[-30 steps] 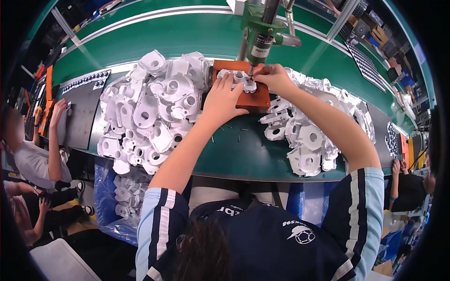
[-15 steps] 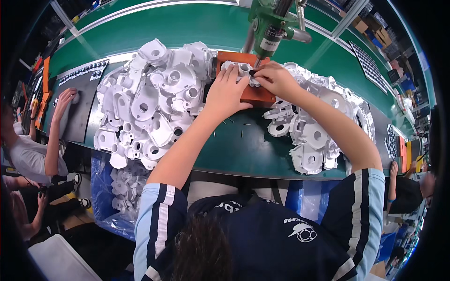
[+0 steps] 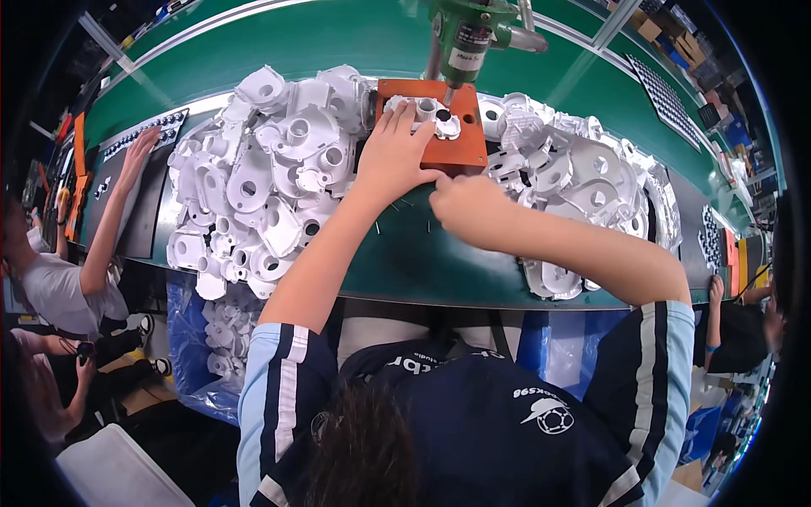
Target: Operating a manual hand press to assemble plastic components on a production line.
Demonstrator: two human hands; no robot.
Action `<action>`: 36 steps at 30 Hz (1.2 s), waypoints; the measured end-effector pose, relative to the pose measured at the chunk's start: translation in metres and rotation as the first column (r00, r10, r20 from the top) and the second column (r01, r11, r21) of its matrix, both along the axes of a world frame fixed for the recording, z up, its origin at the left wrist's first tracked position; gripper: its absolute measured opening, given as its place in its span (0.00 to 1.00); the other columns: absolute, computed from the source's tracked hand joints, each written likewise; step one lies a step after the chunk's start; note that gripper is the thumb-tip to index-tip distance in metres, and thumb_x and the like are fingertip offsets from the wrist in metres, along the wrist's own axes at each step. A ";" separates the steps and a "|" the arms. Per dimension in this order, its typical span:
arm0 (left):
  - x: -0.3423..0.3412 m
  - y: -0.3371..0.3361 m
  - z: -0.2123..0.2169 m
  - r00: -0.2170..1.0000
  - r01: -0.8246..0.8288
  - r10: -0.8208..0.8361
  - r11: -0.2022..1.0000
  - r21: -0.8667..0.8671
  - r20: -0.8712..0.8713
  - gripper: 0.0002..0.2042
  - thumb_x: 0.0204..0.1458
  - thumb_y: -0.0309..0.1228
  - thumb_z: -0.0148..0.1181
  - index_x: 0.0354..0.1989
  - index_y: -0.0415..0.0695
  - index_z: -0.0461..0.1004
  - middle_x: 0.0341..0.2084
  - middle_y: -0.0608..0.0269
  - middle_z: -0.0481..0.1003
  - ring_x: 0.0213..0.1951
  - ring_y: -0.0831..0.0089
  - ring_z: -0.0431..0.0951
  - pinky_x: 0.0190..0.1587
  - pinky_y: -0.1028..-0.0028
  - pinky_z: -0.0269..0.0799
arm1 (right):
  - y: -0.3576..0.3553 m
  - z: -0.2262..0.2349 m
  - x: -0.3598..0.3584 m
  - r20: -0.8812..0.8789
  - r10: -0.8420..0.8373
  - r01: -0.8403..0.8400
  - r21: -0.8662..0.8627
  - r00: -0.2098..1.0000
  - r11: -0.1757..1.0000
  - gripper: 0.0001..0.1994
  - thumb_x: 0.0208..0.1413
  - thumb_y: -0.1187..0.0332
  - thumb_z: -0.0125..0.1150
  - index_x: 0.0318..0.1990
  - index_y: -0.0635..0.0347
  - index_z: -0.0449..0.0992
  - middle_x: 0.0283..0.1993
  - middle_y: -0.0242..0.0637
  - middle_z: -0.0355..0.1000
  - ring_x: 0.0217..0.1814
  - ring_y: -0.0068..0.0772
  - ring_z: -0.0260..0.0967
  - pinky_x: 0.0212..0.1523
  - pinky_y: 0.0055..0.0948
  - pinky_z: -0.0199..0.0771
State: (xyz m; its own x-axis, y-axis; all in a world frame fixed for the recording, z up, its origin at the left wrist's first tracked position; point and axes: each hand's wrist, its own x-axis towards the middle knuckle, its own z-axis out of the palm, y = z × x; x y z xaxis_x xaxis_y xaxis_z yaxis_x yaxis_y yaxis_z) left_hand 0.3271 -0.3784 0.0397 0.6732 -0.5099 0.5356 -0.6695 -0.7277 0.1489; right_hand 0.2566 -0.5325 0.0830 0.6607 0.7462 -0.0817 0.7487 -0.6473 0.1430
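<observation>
A white plastic housing [image 3: 427, 110] with a round collar and a black insert [image 3: 443, 116] lies on an orange block [image 3: 456, 152], under the green machine head [image 3: 465, 34]. My left hand [image 3: 395, 152] rests on the housing's left part, fingers stretched over it and thumb apart by the block's near edge. My right hand [image 3: 469, 209] is just in front of the block, above the table, with its fingers curled closed. Whatever those fingers hold, if anything, is hidden. A few thin screws [image 3: 378, 226] are scattered on the green table near my left wrist.
Piles of white plastic housings stand left [image 3: 253, 182] and right [image 3: 583, 169] of the block. Below the left table edge hangs a blue-lined bin [image 3: 190, 355] of white parts. A co-worker's hand [image 3: 139, 152] is over a dark board at far left.
My right hand has drawn back from the housing toward me, down to the block's front edge. The left hand stays on the housing. The co-worker's hand at left has moved farther forward.
</observation>
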 end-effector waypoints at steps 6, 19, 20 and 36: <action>-0.001 0.000 0.003 1.000 -0.002 0.002 1.000 0.004 0.019 0.35 0.27 0.49 0.70 0.43 0.43 0.65 0.52 0.38 0.62 0.58 0.49 0.60 0.60 0.58 0.53 | 0.021 -0.040 0.007 0.037 -0.012 0.015 -0.105 0.999 0.994 0.06 0.34 0.73 0.59 0.24 0.63 0.76 0.28 0.44 0.71 0.26 0.34 0.73 0.21 0.30 0.72; -0.001 0.001 0.002 1.000 -0.006 0.006 1.000 -0.012 -0.001 0.35 0.27 0.48 0.71 0.44 0.43 0.65 0.53 0.40 0.62 0.58 0.50 0.60 0.61 0.58 0.53 | -0.043 0.057 0.039 -0.630 -0.198 0.498 0.344 0.751 0.796 0.06 0.38 0.74 0.57 0.25 0.67 0.70 0.22 0.38 0.71 0.23 0.27 0.70 0.24 0.26 0.69; -0.001 0.001 0.002 1.000 0.001 -0.002 1.000 -0.007 -0.015 0.34 0.27 0.48 0.71 0.43 0.43 0.65 0.53 0.40 0.62 0.58 0.51 0.60 0.61 0.59 0.53 | -0.050 0.063 0.052 -0.704 -0.175 0.568 0.372 0.688 0.734 0.06 0.39 0.75 0.57 0.26 0.67 0.70 0.23 0.37 0.71 0.23 0.25 0.69 0.25 0.24 0.68; -0.001 0.001 0.003 1.000 0.009 -0.009 1.000 -0.029 0.016 0.33 0.27 0.46 0.72 0.41 0.43 0.64 0.51 0.40 0.63 0.55 0.50 0.63 0.59 0.59 0.56 | -0.049 0.014 0.129 -0.721 0.032 0.637 0.631 0.692 0.443 0.06 0.43 0.77 0.61 0.30 0.69 0.74 0.30 0.36 0.73 0.35 0.24 0.70 0.36 0.19 0.67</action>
State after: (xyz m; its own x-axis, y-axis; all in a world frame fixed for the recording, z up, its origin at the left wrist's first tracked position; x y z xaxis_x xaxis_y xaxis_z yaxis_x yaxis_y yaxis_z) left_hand 0.3257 -0.3773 0.0424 0.6599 -0.4999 0.5609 -0.6786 -0.7169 0.1594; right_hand 0.3855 -0.5818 0.0971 0.9046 0.4253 -0.0288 0.1550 -0.3911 -0.9072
